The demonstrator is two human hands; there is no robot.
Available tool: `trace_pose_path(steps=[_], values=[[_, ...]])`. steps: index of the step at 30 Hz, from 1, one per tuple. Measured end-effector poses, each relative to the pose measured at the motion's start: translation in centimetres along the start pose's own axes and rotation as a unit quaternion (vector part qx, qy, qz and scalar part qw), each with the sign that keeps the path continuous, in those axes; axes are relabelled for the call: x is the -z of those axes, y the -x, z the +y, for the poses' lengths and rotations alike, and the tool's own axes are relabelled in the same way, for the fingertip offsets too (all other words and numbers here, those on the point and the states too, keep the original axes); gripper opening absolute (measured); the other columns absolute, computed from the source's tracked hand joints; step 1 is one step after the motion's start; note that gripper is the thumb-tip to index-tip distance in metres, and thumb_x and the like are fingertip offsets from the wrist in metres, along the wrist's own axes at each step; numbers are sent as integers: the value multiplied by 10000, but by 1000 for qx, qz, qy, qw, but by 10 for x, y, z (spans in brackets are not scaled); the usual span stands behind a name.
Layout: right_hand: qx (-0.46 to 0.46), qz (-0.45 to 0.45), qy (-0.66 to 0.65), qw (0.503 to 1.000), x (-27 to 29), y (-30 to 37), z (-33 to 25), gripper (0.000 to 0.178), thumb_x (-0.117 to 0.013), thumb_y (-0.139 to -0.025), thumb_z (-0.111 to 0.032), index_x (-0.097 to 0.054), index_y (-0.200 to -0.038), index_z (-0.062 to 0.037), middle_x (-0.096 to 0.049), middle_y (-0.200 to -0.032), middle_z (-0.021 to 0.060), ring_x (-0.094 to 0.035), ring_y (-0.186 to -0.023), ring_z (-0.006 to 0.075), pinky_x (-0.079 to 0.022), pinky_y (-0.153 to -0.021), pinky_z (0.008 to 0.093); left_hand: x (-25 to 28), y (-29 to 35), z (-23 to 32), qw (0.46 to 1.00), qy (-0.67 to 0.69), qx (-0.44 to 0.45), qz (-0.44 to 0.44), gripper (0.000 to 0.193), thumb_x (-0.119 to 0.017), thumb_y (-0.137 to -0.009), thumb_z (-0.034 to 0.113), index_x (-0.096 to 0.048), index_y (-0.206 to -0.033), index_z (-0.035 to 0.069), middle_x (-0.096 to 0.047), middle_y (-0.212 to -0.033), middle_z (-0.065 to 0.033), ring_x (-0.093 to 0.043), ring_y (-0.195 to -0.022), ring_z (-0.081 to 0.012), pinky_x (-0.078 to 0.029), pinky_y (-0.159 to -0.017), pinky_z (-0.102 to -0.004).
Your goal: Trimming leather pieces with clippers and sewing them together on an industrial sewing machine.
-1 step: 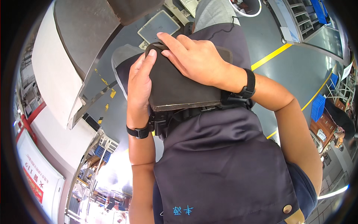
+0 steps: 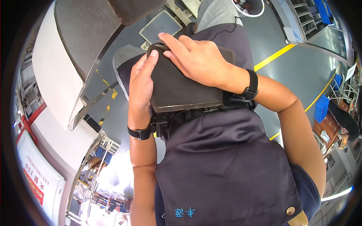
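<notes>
- A dark flat pad (image 2: pixel 181 84) is held against the front of the dark vest (image 2: pixel 226 162), just above its black buckle strap (image 2: pixel 196 113).
- The left hand (image 2: pixel 141 81) is laid along the pad's left edge, fingers together, thumb hidden.
- The right hand (image 2: pixel 196 58) is spread flat over the pad's top.
- For a steady hold, even pressure is best kept on both sides so the pad is not tilted.
- Beyond the pad, a grey tray (image 2: pixel 160 25) lies on the floor.

head cam | fisheye, looks steeply down | close on torso (image 2: pixel 226 158) | floor (image 2: pixel 301 67) beyond
</notes>
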State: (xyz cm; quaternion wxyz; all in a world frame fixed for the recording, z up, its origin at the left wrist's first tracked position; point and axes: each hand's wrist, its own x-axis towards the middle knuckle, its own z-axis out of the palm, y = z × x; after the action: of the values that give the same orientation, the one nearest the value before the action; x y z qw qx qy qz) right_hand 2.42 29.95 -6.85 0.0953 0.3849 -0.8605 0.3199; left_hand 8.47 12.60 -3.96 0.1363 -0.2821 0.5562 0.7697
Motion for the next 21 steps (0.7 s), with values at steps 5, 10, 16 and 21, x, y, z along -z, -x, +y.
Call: trace_pose_path(steps=[5, 10, 16, 21], values=[[13, 5, 11, 1000, -5, 0, 4, 396, -699, -946, -203, -591, -1293, -45, -581, -769, 49, -612, -548, 197, -493, -462, 320, 1, -1, 0, 1000, -15, -13, -10, 316, -544, -1067, 259, -672, -1220, 13, -700, -1108, -21, -634, -996, -84, -487, -888, -243], [15, 1, 18, 1000, -5, -1, 4, 376, -695, -948, -204, -595, -1268, -36, -575, -758, 45, -619, -550, 196, -495, -464, 317, -1, -3, 1, 999, -33, -14, -8, 307, -546, -1066, 255, -673, -1199, 9, -693, -1089, -11, -624, -982, -76, -485, -876, -241], [7, -1, 26, 1000, -3, -2, -2, 389, -691, -950, -206, -590, -1280, -28, -566, -743, 52, -628, -555, 201, -497, -457, 322, 0, -2, 3, 999, -49, -17, -6, 294, -544, -1066, 249, -674, -1169, 6, -686, -1056, -1, -614, -955, -65, -481, -852, -235], [-4, -18, 44, 999, -3, -1, -1, 384, -685, -952, -207, -595, -1276, -23, -569, -745, 55, -627, -551, 204, -497, -452, 326, -4, -3, 5, 998, -50, -28, -9, 290, -538, -1070, 244, -675, -1161, 5, -684, -1042, -1, -610, -940, -61, -481, -843, -232]])
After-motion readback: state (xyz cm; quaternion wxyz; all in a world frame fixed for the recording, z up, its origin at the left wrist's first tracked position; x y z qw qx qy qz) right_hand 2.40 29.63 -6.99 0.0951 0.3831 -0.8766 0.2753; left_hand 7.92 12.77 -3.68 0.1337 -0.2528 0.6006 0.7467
